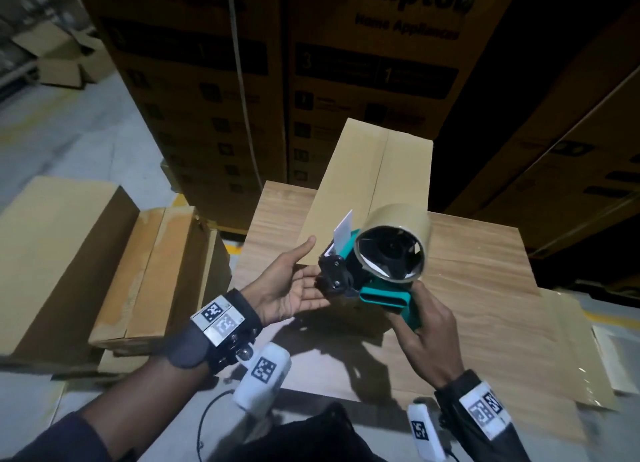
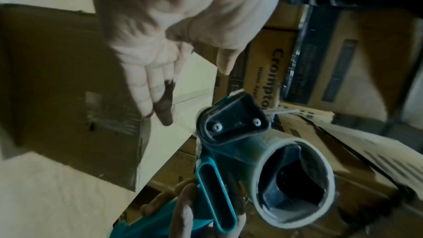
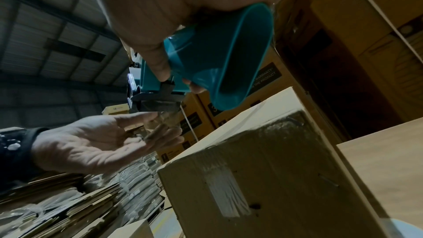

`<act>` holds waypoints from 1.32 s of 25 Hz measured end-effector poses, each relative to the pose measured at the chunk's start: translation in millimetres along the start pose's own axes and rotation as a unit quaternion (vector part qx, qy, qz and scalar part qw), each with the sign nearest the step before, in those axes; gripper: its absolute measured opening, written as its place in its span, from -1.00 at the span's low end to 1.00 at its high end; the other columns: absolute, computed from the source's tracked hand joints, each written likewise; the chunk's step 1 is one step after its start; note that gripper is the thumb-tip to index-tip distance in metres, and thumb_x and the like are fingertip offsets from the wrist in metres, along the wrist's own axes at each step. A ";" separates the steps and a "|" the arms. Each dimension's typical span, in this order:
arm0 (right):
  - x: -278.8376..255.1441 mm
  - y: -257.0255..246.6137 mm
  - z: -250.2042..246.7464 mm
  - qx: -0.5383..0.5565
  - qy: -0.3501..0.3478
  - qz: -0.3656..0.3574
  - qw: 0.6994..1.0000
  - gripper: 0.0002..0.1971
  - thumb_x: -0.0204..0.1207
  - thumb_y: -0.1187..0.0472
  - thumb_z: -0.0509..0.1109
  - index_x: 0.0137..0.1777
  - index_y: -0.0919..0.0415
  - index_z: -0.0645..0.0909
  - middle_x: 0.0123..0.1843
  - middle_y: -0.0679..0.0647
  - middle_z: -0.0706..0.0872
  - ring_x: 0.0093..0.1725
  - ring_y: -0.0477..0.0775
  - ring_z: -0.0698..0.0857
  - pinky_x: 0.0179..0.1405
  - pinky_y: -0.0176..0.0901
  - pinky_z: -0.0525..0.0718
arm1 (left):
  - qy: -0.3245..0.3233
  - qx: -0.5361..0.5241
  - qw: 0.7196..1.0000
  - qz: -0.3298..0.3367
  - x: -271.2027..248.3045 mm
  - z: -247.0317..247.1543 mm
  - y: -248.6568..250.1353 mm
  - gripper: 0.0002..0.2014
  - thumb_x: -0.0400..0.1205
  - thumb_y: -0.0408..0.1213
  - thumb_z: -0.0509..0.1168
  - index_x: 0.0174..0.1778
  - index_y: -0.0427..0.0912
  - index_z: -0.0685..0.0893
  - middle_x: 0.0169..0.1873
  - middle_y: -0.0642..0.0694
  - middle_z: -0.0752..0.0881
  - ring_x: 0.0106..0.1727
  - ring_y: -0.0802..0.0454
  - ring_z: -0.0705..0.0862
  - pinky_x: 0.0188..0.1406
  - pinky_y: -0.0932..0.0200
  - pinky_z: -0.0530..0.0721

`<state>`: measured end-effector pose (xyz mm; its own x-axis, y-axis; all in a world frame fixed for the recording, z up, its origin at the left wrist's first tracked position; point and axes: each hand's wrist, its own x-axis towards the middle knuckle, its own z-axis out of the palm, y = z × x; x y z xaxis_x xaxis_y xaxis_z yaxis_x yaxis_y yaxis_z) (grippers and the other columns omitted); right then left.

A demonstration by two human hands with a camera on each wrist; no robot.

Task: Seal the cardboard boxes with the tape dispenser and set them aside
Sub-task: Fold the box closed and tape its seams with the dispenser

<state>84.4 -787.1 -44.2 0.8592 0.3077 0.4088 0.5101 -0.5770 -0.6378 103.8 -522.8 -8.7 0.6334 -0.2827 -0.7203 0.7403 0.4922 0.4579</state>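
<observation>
The right hand point(image 1: 427, 326) is wrapped around the teal handle of the tape dispenser point(image 1: 372, 271), fingers curled fully about the grip, and holds the tool raised above the near end of the cardboard box point(image 1: 374, 170). The left hand point(image 1: 291, 286) is palm-up with fingers straight and slightly spread, holding nothing; its fingertips point(image 1: 320, 281) lie just beside, possibly touching, the black cutter head of the dispenser. The box rests on the wooden table point(image 1: 485, 288) with its long axis running away from the person, and its centre seam runs along that axis. The box lies directly beyond and below both hands; the dispenser head points left toward the open palm, not down at the seam. A strip of tape already shows on the near end face in the right wrist view. The judged next step is to free the tape end at the cutter head, then turn the head down onto the seam. The left hand is nearer the tape end.
</observation>
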 end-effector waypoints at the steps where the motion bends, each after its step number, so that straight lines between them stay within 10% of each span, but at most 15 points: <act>1: 0.3 -0.1 0.9 0.003 -0.001 -0.003 1.000 -0.59 0.52 0.11 0.45 0.37 -0.05 0.53 0.04 -0.08 0.76 -0.11 -0.06 0.73 -0.20 -0.16 0.74 | 0.012 -0.020 1.000 -0.002 2.2 -1.1 -1.2 -0.43 0.55 0.05 0.47 0.26 -0.38 0.66 0.02 -0.40 0.84 -0.10 -0.23 0.89 0.04 -0.16 0.82; 6: -3.6 -4.7 4.8 0.024 -0.010 -0.008 1.000 -0.63 0.54 0.00 0.38 0.34 -0.07 0.52 0.01 -0.20 0.70 -0.12 -0.21 0.68 -0.20 -0.47 0.61 | 0.062 -0.014 0.998 0.010 15.1 -7.3 -15.3 -0.86 0.64 -0.40 0.40 0.07 -0.35 0.68 0.15 -0.42 0.81 -0.08 -0.16 0.85 0.01 -0.06 0.83; 10: -8.5 -0.4 6.0 0.044 -0.010 0.006 0.999 -0.62 0.54 0.00 0.41 0.35 -0.10 0.52 0.03 -0.17 0.73 -0.06 -0.22 0.72 -0.18 -0.21 0.73 | 0.078 -0.019 0.997 0.014 18.6 -12.3 -28.9 -0.78 0.75 -0.61 0.12 0.03 -0.39 0.68 -0.07 -0.41 0.82 -0.12 -0.14 0.86 -0.09 0.00 0.83; 14: -13.4 5.0 2.8 0.044 -0.012 -0.006 0.999 -0.66 0.51 0.05 0.45 0.26 -0.06 0.54 -0.04 -0.08 0.75 -0.17 -0.01 0.73 -0.28 0.02 0.70 | 0.076 -0.060 0.995 0.023 14.2 -19.8 -27.7 -0.83 0.70 -0.63 0.21 0.03 -0.42 0.71 -0.10 -0.42 0.82 -0.15 -0.18 0.87 -0.15 0.01 0.83; 20: -17.1 6.6 0.2 0.055 -0.005 -0.020 0.998 -0.49 0.43 0.26 0.56 0.36 -0.03 0.55 -0.01 -0.09 0.76 -0.12 -0.12 0.74 -0.21 -0.17 0.69 | 0.028 -0.081 0.996 0.003 -4.8 -32.0 -22.5 -0.77 0.40 -0.63 0.40 -0.04 -0.50 0.82 -0.14 -0.46 0.83 -0.26 -0.22 0.88 -0.17 -0.04 0.82; 26: -12.9 -2.3 1.4 0.048 -0.017 -0.062 0.997 -0.71 0.54 0.07 0.44 0.24 -0.06 0.57 -0.08 -0.14 0.71 -0.24 -0.06 0.67 -0.29 -0.16 0.65 | 0.037 -0.031 0.997 0.062 -0.2 -44.0 -16.1 -0.69 0.42 -0.60 0.40 0.06 -0.40 0.86 0.04 -0.48 0.81 -0.21 -0.14 0.89 -0.16 0.05 0.82; 33: -11.1 4.0 10.2 0.016 -0.040 -0.057 0.997 -0.61 0.49 0.24 0.53 0.27 -0.10 0.60 0.03 -0.14 0.77 -0.17 -0.01 0.74 -0.34 0.02 0.72 | 0.071 0.063 0.990 0.107 6.5 -55.5 -19.9 -0.65 0.66 -0.63 0.31 -0.35 -0.29 0.89 -0.22 -0.29 0.86 -0.25 -0.02 0.88 -0.33 0.25 0.83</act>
<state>77.3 -785.1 -57.9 0.7953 0.4294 0.4278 0.6046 -0.5109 -0.6111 80.6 -488.7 -51.4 0.7474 -0.0590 -0.6617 0.6200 0.4199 0.6628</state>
